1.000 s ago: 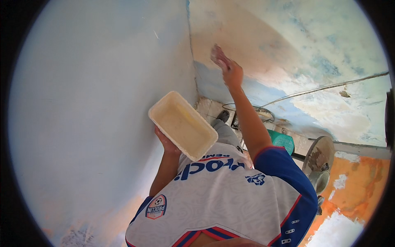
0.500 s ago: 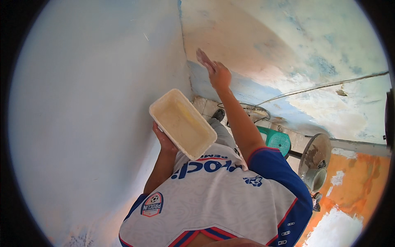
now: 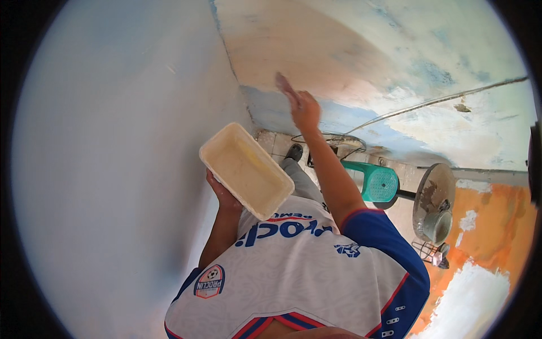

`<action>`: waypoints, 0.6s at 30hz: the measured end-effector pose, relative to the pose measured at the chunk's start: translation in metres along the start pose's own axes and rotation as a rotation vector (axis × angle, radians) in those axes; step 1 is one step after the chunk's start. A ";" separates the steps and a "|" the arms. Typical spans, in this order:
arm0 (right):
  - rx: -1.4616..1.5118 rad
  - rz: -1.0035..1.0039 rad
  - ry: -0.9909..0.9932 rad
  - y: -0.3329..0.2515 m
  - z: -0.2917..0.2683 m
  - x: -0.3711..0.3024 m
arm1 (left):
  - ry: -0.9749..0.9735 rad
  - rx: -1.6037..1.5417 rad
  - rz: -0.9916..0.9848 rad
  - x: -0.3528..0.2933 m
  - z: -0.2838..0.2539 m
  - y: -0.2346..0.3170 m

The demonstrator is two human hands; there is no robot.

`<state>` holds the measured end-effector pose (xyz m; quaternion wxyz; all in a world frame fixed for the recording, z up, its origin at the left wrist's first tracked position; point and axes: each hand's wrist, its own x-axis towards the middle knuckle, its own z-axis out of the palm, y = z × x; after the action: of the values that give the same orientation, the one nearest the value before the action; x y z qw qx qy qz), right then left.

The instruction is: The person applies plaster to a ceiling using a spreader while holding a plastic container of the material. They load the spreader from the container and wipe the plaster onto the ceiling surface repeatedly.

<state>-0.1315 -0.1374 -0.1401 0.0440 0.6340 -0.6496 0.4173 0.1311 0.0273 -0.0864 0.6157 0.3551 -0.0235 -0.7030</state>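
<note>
My left hand [image 3: 224, 194] grips a rectangular cream plastic tub [image 3: 211, 151] from below its left edge, in front of my shirt. The tub is tilted, and its inside looks coated with a pale film. Out ahead, my right hand [image 3: 306, 112] is closed around a slim, flat pinkish-brown tool [image 3: 286, 87]. Motion smears this tool, so its exact kind is unclear. It points up and left, close to the patchy far wall [image 3: 293, 39]; whether it touches cannot be told.
A smooth pale blue wall [image 3: 113, 141] stands close on my left. On the tiled floor to the right are a green plastic stool [image 3: 379, 182], a round stained board [image 3: 432, 189] with a bucket [image 3: 438, 226], and coiled cable [image 3: 355, 144]. A cable [image 3: 429, 103] runs along the far wall.
The view has shifted, and the wall corner sits further left. My right hand and its tool appear slightly lower and to the right. The tub stays in my left hand.
</note>
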 end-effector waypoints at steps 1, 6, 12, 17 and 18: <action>0.041 0.077 -0.039 -0.013 0.018 0.011 | -0.020 0.004 0.002 0.002 0.000 0.000; -0.017 0.290 0.140 0.033 0.007 0.035 | -0.109 0.007 0.008 0.006 -0.009 -0.001; 0.103 0.478 0.394 0.093 -0.142 -0.001 | -0.123 -0.005 0.016 0.006 -0.026 -0.004; 0.136 0.287 0.021 0.041 -0.093 -0.008 | -0.155 -0.011 0.004 0.008 -0.028 -0.007; 0.167 0.184 -0.009 0.036 -0.064 -0.005 | -0.161 -0.007 -0.001 0.008 -0.028 -0.007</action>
<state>-0.1914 -0.1003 -0.1188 -0.0504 0.5751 -0.6681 0.4695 0.1396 0.0331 -0.1146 0.6128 0.2954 -0.0701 -0.7296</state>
